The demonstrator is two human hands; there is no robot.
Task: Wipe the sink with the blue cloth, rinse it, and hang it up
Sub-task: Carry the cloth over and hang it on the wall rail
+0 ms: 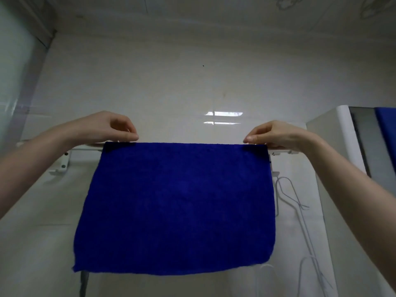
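The blue cloth (177, 209) hangs spread flat over a white towel rail (85, 149) on the tiled wall, its lower edge loose. My left hand (107, 127) pinches the cloth's top left corner at the rail, fingertips together. At the top right corner my right hand (276, 135) has its thumb on the cloth's edge and its fingers curled over the rail behind it. The sink is out of view.
A white rail bracket (61, 166) is screwed to the wall at the left. White wire hangers (293, 196) dangle below the rail's right end. A mirrored cabinet (364, 142) stands at the right, and a glass panel (15, 99) at the left.
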